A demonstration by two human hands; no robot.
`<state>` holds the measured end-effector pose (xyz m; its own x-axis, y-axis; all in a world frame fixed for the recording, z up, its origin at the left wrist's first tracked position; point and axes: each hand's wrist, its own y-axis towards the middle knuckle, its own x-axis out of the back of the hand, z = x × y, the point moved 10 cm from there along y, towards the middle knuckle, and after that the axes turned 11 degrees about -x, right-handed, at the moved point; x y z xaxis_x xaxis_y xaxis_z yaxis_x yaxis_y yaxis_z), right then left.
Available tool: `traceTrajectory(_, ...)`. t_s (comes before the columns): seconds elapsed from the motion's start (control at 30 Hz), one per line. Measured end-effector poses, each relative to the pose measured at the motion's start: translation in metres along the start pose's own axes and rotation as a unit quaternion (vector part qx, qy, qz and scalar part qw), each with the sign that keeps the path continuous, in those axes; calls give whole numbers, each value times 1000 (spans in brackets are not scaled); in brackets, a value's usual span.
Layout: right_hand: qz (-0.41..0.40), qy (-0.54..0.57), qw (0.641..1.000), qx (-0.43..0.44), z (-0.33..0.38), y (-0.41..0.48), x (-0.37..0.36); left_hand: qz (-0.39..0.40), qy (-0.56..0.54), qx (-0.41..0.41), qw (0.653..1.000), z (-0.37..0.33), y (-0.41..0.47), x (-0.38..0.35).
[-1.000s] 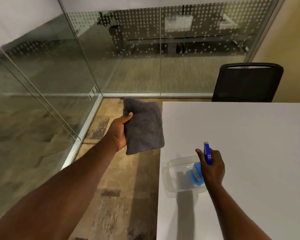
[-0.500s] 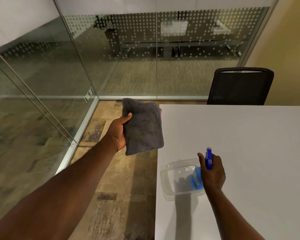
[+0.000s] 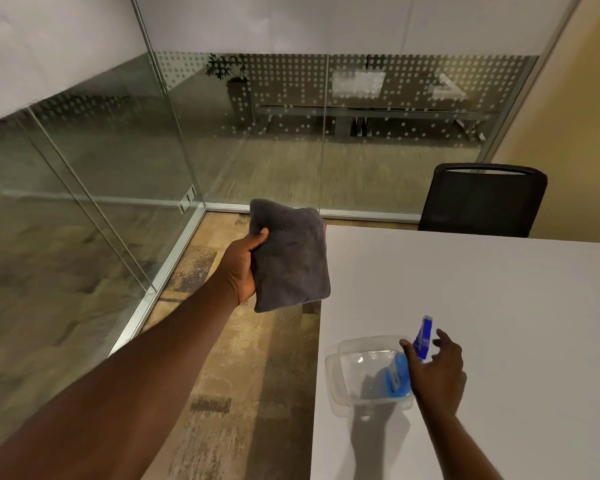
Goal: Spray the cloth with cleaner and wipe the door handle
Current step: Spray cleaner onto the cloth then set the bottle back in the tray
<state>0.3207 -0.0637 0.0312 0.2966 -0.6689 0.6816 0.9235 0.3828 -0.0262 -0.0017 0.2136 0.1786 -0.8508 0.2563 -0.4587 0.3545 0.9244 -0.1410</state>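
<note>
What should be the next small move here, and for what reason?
Probably draw the right hand away from the spray bottle: its fingers are spread open around the blue sprayer head, and the bottle already stands in the clear container on the white table. The left hand holds the grey cloth, ready for wiping.

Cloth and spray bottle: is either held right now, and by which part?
The left hand grips the folded cloth by its left edge. The right hand is open around the bottle, fingers spread, not gripping.
</note>
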Motion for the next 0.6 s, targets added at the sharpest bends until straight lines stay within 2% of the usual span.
traceTrajectory(0.4, 56, -7, 998, -3, 2, -2, -8, -17, -2, -26, 1000, -29, -35, 11)
traceTrajectory(0.5, -4, -42, 999, 3, 16, -10, 12, -21, -5, -35, 999, -36, -43, 15)
traceTrajectory(0.6, -68, 12, 992, 110, 74, -31, 33, -33, -9, -46, 998, -45, -50, 23)
